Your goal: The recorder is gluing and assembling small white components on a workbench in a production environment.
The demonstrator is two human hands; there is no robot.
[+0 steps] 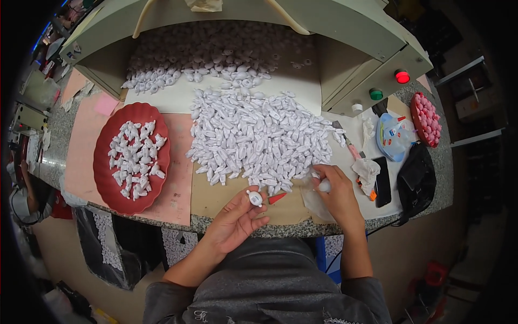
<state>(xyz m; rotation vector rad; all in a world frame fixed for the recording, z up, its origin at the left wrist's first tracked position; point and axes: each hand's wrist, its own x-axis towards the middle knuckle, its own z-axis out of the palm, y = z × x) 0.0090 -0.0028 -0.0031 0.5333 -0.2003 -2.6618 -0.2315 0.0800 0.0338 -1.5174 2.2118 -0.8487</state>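
Note:
My left hand (236, 222), palm up, pinches a small white figure head (254, 198) with ear-like knobs between thumb and fingers. My right hand (340, 195) is curled around a small whitish, translucent bottle (324, 186), partly hidden by the fingers. Between the hands, a red cone-shaped cap (277, 197) lies on the brown paper. Just beyond them spreads a large pile of small white figure bodies (259, 135). To the left, a red scalloped plate (102, 173) carries several assembled white figures (135, 156).
Behind the pile stands a beige hooded machine (367, 81) with many white heads (226, 59) inside. At right are a blue dish (396, 154) with bottles, a phone (383, 183), a black bag (418, 175), crumpled tissue (367, 171) and a bowl of pink pieces (427, 120).

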